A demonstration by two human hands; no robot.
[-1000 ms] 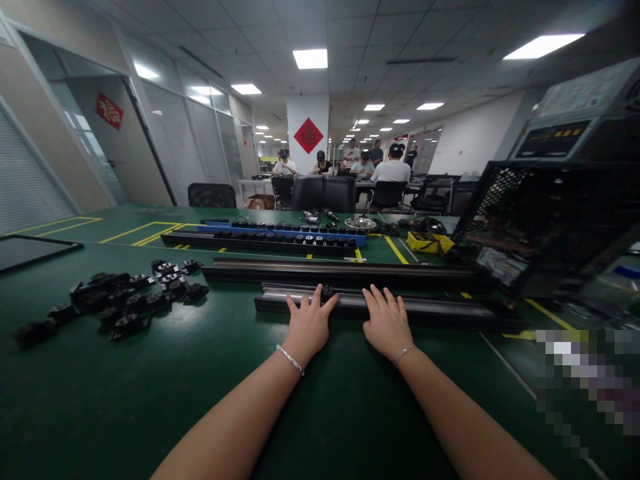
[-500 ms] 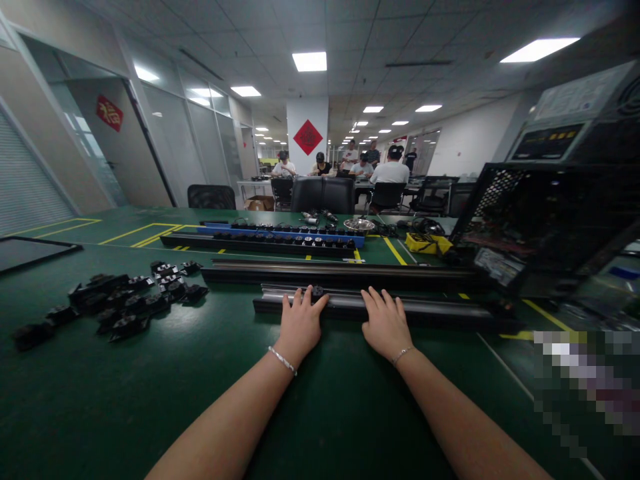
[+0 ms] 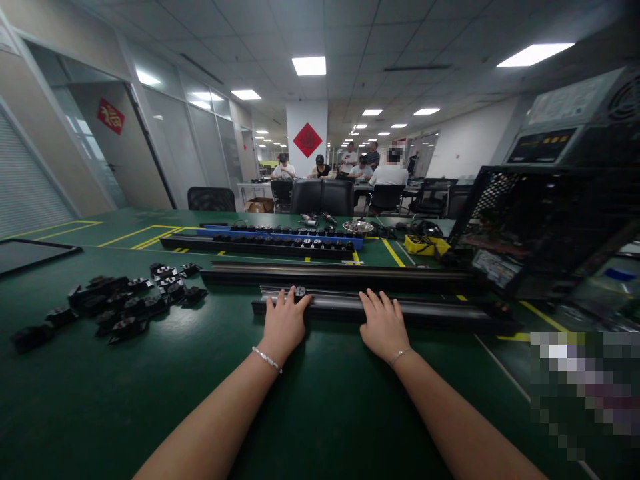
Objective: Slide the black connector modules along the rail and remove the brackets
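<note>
A long black rail (image 3: 335,305) with a grooved top lies crosswise in front of me. In its groove sits a small black round-faced module, like a power socket (image 3: 300,291), at the fingertips of my left hand (image 3: 286,325). The thumb and forefinger lie on either side of the module, and the other fingers reach over the rail. My right hand (image 3: 384,325) grips the rail farther right, fingers over its top and thumb at the near side. Part of the rail is hidden behind both hands.
Behind runs another long black rail (image 3: 330,272). Farther back, a blue strip (image 3: 355,241) and a black one hold rows of modules. Loose black modules (image 3: 135,303) are heaped at left. An open computer case (image 3: 500,220) stands at right, near a yellow box (image 3: 425,245). People sit beyond.
My left hand has slid left along the rail, and the small module has moved left with it. The right hand has stayed at almost the same place.
</note>
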